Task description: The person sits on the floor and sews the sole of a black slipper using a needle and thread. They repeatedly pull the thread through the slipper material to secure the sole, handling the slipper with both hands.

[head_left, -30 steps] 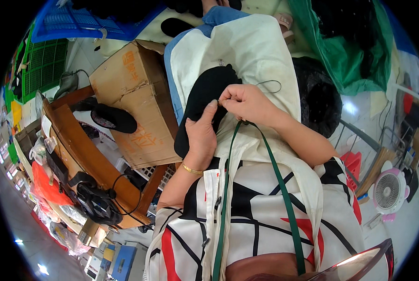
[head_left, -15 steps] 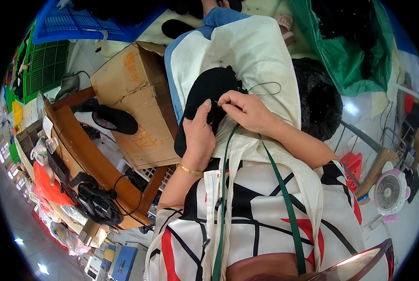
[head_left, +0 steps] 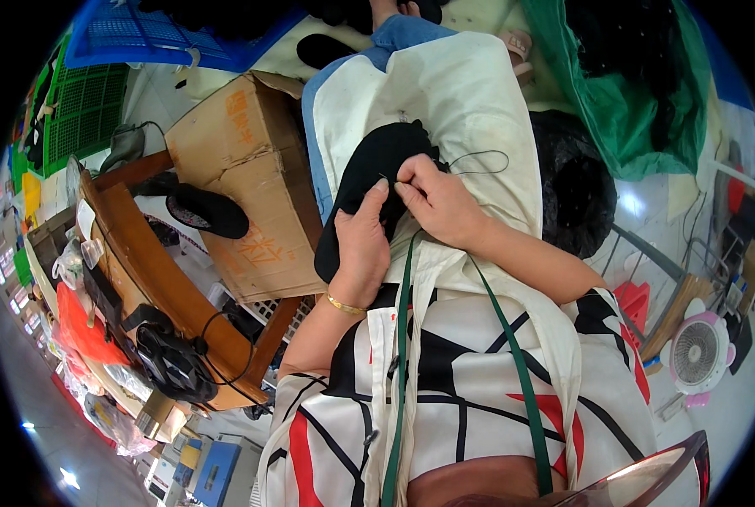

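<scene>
Left hand (head_left: 362, 245) nudged slightly nearer right hand (head_left: 441, 203) since half-second ago; left clasps black cloth piece (head_left: 356, 182) above lap, fingers mostly hidden; right pinches thumb to forefinger, anything between too small to identify.

Floor (head_left: 151, 100): pale, glossy, tiled at left; glare (head_left: 635, 203) noted at right. Furniture: brown wooden table (head_left: 171, 296) standing at left (edges bowed by the lens). Blue-and-white cabinet (head_left: 217, 475) and bright light spots (head_left: 69, 479) observed lower left.
</scene>
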`<state>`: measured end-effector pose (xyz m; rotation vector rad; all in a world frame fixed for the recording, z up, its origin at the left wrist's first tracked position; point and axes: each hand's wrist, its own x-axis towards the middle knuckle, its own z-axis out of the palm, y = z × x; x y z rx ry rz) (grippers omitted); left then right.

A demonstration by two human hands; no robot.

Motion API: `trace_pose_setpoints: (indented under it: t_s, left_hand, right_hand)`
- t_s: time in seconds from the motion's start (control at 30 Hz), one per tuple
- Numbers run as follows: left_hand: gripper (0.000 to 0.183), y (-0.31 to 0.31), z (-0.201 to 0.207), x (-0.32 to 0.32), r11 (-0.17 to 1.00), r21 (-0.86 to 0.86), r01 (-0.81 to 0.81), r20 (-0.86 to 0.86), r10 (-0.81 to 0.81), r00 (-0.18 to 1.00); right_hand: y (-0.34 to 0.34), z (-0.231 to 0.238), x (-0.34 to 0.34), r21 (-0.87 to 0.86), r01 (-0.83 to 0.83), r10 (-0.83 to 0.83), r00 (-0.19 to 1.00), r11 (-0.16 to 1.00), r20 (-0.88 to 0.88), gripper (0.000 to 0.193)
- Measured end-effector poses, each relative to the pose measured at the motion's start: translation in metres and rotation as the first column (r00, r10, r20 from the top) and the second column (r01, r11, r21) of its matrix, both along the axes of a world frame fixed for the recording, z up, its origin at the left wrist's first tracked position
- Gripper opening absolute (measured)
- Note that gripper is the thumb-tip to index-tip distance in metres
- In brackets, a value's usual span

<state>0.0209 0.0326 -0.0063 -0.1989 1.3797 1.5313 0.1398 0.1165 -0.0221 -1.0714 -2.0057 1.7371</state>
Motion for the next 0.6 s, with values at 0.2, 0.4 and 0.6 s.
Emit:
trace_pose_setpoints:
  t_s: [0.2,0.4,0.6]
  left_hand:
    - [0.014,-0.004,-0.003,0.007,0.992,0.067,0.109,-0.069,-0.105,0.992]
    - [0.010,-0.013,0.003,0.011,0.929,-0.091,0.360,-0.364,-0.367,0.856]
    - [0.020,0.010,0.006,-0.013,0.870,-0.227,0.438,-0.832,-0.407,0.377]
  right_hand:
    - [0.021,0.020,-0.002,-0.199,-0.100,0.099,0.995,0.975,-0.016,0.016]
    - [0.032,0.032,0.005,0.391,-0.056,0.074,0.997,0.919,-0.031,0.011]
    - [0.036,0.026,-0.003,0.348,0.235,-0.118,0.938,0.908,-0.325,0.005]
